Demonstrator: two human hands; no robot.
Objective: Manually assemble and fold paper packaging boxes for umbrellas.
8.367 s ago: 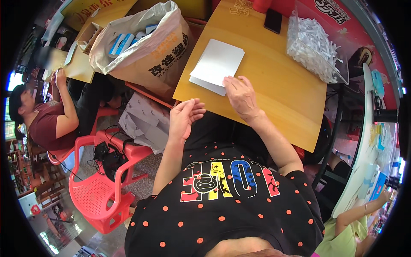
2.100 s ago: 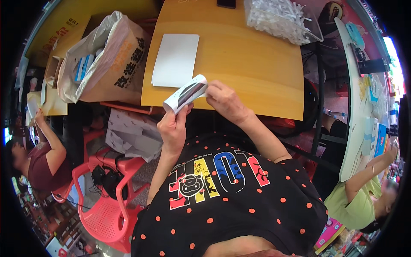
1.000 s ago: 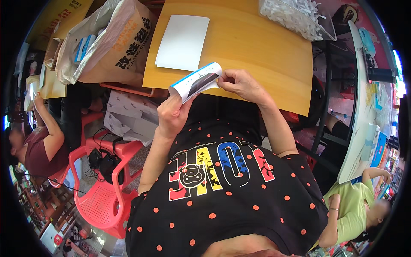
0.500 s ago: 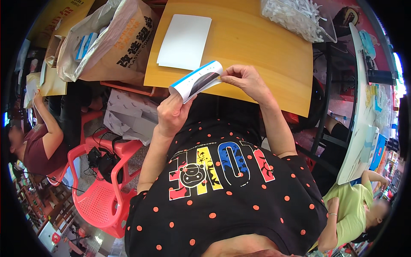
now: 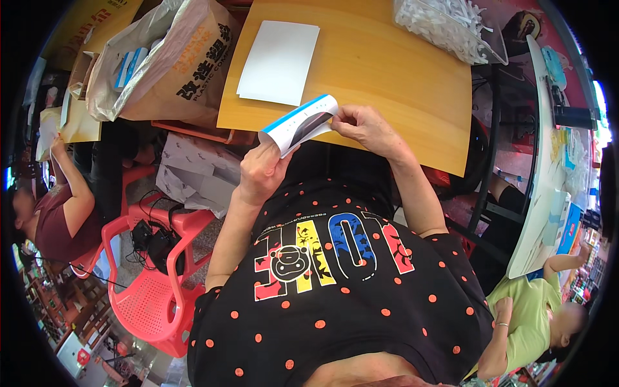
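Paper (image 5: pixel 291 124), curled over, is gripped by the left hand (image 5: pixel 262 171) and pinched by the right hand (image 5: pixel 367 129). White sheets (image 5: pixel 278 61) lie on the table (image 5: pixel 387 71).

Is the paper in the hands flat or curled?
Curled: the printed sheet bends over in a rounded, tube-like shape between the left hand and the right hand.

Your camera sits on the left of your head and looks down. Your black T-shirt (image 5: pixel 348 316) is closest, on the near side of your grip. The curled printed sheet (image 5: pixel 290 129) you grip is farther off. The wide, round view reaches past it to the yellow wooden table (image 5: pixel 393 84).
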